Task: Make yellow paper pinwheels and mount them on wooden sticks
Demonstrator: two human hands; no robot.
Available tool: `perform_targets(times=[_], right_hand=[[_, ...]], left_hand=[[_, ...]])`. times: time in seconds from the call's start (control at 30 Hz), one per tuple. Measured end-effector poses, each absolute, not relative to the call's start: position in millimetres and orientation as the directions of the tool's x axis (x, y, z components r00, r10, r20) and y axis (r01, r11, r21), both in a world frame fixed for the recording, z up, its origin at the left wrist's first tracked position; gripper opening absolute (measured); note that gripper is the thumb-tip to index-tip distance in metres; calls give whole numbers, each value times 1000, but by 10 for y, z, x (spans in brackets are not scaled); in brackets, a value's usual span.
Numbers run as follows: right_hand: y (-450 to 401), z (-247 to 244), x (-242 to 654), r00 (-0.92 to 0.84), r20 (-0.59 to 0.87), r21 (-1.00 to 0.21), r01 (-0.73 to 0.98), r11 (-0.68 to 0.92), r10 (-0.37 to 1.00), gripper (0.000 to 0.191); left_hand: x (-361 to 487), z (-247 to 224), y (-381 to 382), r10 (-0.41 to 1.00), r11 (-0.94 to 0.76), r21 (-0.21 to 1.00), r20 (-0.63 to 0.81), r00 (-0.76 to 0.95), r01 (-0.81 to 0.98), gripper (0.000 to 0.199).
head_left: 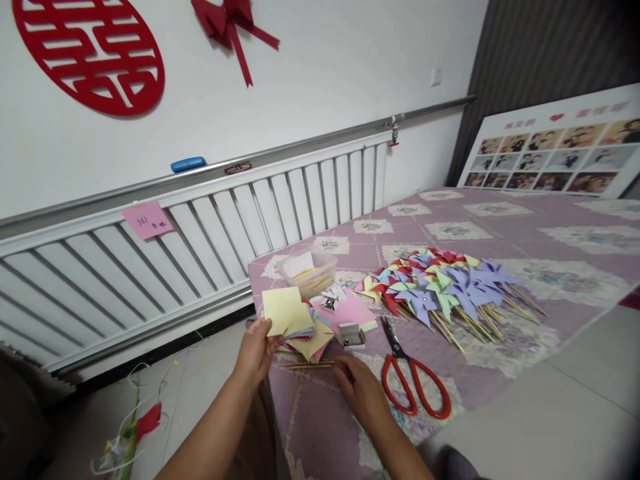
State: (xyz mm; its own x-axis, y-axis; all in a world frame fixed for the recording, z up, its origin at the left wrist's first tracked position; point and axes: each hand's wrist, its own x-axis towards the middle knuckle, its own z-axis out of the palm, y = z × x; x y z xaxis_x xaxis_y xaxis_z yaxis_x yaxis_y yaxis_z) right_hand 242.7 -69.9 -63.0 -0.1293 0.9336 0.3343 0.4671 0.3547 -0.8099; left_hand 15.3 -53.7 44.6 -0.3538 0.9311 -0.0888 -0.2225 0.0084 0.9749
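My left hand [259, 347] pinches a yellow square of paper [286, 311] by its lower left corner, over a stack of cut coloured papers [316, 343]. My right hand [353, 381] is just right of the stack, low over the cloth, its fingers curled together; whether anything small is between them is hidden. Thin sticks [306, 365] lie between my hands. Beyond my right hand stands a small grey box [352, 335], with pink paper [354, 307] behind it. Scissors with red handles [415, 383] lie partly spread to the right.
A pile of paper pinwheels on sticks [443, 287] covers the table's middle. A clear plastic box [324, 270] with sticks stands near the back left edge of the table [350, 413]. A white radiator [220, 237] runs behind; a photo board [555, 150] stands at the back right.
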Motion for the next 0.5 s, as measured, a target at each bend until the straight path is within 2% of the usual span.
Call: perform_targets(times=[0.1,0.2,0.27,0.33,0.4,0.5], right_hand=[[-765,-576,2426,-68,277,-918,275,285,959,30],[-873,-535,2393,-77,95,-995,-43,92,992,40],[-956,-531,2358,-165,-27,-946,-316,-79,986,49],[-1035,-533,2324,-266,-77,-834,-511,-208,961,52],[-1098,-524,2301,-319,-90,-762,-588,-271,944,51],[-1146,-481,2296,-328,-111,-736,-607,-299,938,50]], left_hand=[[423,337,-799,912,109,835,-300,-281,-539,27],[680,168,-1023,881,197,721,-428,-203,-664,27],[813,51,-1148,875,243,687,-460,-151,-685,25],[905,-44,-1247,875,275,673,-472,-112,-687,22],[960,-104,-1316,877,287,667,-471,-91,-687,18],[996,-128,-1368,875,246,674,-463,-139,-696,13]])
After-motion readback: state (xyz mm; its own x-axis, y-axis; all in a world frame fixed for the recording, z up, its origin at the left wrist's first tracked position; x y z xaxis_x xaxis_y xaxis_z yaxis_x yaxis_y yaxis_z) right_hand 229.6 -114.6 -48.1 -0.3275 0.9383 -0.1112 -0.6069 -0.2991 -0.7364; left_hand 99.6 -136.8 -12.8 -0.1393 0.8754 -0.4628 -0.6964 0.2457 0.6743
